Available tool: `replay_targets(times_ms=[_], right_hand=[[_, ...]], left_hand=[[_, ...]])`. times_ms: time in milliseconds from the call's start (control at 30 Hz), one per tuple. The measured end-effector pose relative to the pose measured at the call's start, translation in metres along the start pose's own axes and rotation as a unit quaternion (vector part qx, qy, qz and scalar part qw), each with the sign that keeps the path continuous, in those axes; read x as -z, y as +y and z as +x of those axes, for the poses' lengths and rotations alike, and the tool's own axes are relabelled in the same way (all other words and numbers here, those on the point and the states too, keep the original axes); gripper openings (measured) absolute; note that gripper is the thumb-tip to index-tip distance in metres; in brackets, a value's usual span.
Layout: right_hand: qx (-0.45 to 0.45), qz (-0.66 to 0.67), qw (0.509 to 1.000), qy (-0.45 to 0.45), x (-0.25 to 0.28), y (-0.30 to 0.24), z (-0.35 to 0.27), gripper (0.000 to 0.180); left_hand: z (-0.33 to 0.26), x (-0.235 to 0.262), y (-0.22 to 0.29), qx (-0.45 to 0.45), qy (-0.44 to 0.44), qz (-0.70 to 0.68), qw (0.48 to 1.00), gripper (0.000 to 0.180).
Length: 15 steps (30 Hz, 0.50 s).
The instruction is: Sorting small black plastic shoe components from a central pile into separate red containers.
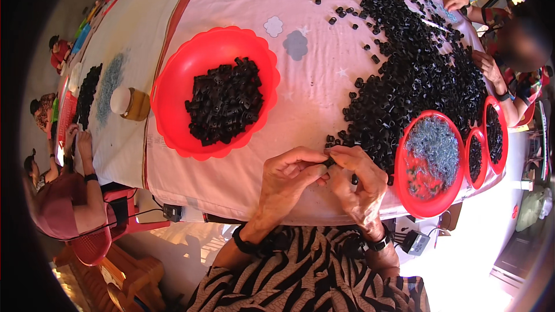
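My left hand (292, 179) and my right hand (359, 185) meet over the table's near edge. Pinched between their fingertips is a small black plastic part (328, 162), mostly covered by the fingers. Just beyond my right hand spreads a big heap of small black ring-like pieces (416, 69). To the left of my hands stands a red scalloped bowl (173, 121) with a mound of black plastic parts (224, 101) in it. Close by on the right, a red basin (403, 193) holds many tiny silvery-blue metal pieces (436, 147).
Two smaller red dishes (475, 180) with black pieces sit right of the basin. A jar with a white lid (121, 101) stands left of the bowl. Co-workers' hands (488, 68) reach in at the right; another person (75, 202) works at the far left.
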State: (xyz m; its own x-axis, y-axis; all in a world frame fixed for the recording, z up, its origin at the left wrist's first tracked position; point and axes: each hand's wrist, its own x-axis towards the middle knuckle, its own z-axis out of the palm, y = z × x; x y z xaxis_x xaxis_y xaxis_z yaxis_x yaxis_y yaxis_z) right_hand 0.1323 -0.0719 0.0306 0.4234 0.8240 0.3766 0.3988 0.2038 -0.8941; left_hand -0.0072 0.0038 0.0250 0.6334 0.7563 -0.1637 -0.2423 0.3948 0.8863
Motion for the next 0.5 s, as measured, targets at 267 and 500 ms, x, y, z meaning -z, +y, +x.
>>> replay_targets(times_ms=[267,500], right_hand=[[0.097,-0.125,0.987,-0.035,-0.003,0.003,-0.001,0.042],[0.147,-0.177,0.973,-0.029,-0.001,0.006,0.001,0.04]], left_hand=[[-0.002,-0.001,0.002,0.041,0.017,-0.014,0.999,0.015],[-0.001,0.0,-0.001,0.055,0.014,-0.04,0.998,0.01]])
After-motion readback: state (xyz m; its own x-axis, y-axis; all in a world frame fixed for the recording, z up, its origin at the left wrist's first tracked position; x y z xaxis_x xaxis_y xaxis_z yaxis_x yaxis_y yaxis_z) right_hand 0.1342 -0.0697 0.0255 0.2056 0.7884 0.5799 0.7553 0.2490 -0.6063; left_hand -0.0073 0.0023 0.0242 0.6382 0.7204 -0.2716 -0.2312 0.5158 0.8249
